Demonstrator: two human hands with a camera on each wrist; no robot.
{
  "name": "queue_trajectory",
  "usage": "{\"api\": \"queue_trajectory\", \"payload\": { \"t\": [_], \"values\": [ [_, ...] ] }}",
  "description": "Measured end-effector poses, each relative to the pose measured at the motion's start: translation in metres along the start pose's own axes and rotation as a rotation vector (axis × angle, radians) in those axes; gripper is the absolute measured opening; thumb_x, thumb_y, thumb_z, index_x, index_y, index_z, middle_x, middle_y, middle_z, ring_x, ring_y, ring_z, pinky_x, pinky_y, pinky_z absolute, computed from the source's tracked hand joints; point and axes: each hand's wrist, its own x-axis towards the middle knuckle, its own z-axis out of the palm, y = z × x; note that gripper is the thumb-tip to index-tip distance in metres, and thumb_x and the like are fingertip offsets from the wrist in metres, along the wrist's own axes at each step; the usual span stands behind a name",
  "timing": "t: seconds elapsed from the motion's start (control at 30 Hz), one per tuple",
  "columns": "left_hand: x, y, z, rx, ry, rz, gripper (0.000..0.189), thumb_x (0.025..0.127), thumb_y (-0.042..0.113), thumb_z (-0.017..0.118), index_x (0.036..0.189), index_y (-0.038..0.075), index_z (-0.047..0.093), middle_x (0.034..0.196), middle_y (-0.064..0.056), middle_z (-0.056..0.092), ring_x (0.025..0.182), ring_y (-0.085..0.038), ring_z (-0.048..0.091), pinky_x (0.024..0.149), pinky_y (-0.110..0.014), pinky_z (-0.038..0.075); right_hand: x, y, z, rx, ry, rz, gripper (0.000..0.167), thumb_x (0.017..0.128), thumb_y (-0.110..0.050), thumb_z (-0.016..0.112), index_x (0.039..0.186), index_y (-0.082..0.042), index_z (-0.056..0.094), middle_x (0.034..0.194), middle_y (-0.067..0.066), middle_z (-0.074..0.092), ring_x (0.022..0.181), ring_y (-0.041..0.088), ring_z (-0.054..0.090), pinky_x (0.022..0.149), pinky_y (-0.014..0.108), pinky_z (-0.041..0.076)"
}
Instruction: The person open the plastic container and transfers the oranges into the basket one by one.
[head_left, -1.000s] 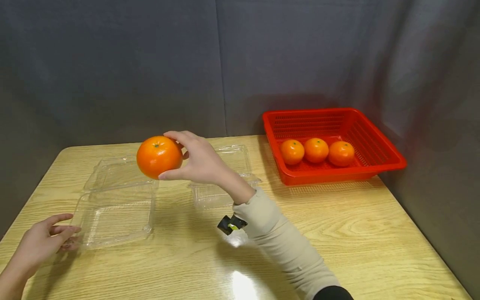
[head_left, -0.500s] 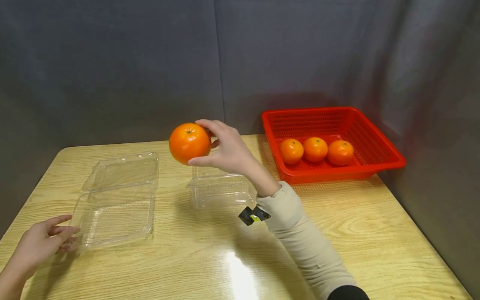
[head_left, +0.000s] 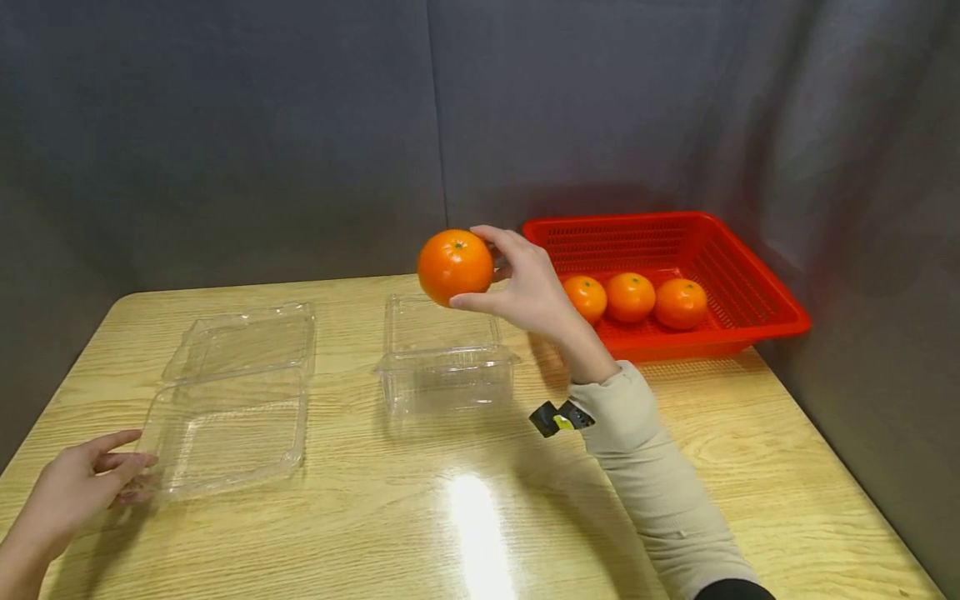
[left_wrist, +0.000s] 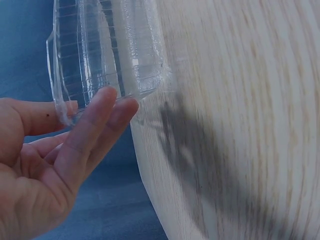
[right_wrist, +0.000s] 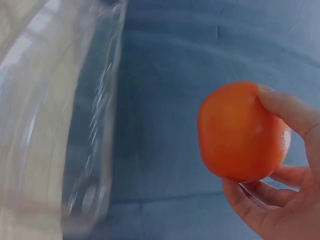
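My right hand (head_left: 534,287) holds an orange (head_left: 456,268) up in the air between thumb and fingers, its stem end on top. In the head view the orange overlaps the back of the right clear plastic clamshell container (head_left: 448,383), which stands with its lid raised. At the left, my left hand (head_left: 78,492) pinches the near left corner of another clear clamshell container (head_left: 225,437), lid laid back. The left wrist view shows thumb and fingers on either side of that container's rim (left_wrist: 62,107).
A red plastic basket (head_left: 750,333) with three oranges (head_left: 630,297) inside stands at the back right, partly behind my right hand. Grey curtain (head_left: 300,142) closes off the back and sides of the wooden table (head_left: 360,517).
My right hand has carried the orange rightward and a little up, from over the left container to above the right one. My left hand stays at the left container's corner.
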Motion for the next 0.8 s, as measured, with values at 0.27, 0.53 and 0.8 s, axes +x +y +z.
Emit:
{"api": "queue_trajectory", "payload": {
  "t": [0.27,0.53,0.8],
  "values": [
    [-0.011,0.035,-0.008,-0.049,-0.018,-0.054,0.052,0.096,0.016,0.047,0.131,-0.018,0.029,0.091,-0.019,0.066,0.064,-0.008,0.062,0.053,-0.028,0.052,-0.015,0.036,-0.022,0.001,0.063,0.074,0.074,0.064,-0.021,0.083,0.128,-0.007,0.049,0.118,0.007,0.055,0.093,0.022,0.055,0.074,0.033,0.051],
    [-0.006,0.008,-0.004,-0.035,-0.001,0.002,0.054,0.097,0.022,0.046,0.129,-0.019,0.031,0.098,-0.028,0.062,0.064,-0.007,0.062,0.052,-0.020,0.050,-0.026,0.064,-0.041,-0.040,0.102,0.143,0.072,0.066,-0.021,0.082,0.128,-0.005,0.048,0.119,0.011,0.055,0.096,0.026,0.055,0.078,0.040,0.050],
    [-0.018,0.040,-0.008,-0.058,-0.020,-0.024,0.047,0.096,0.009,0.044,0.126,-0.023,0.029,0.097,-0.032,0.060,0.062,-0.006,0.061,0.054,-0.026,0.053,-0.039,0.091,-0.059,-0.117,0.102,0.231,0.072,0.069,-0.026,0.080,0.129,-0.005,0.046,0.118,0.015,0.054,0.100,0.030,0.053,0.080,0.044,0.045]
  ]
}}
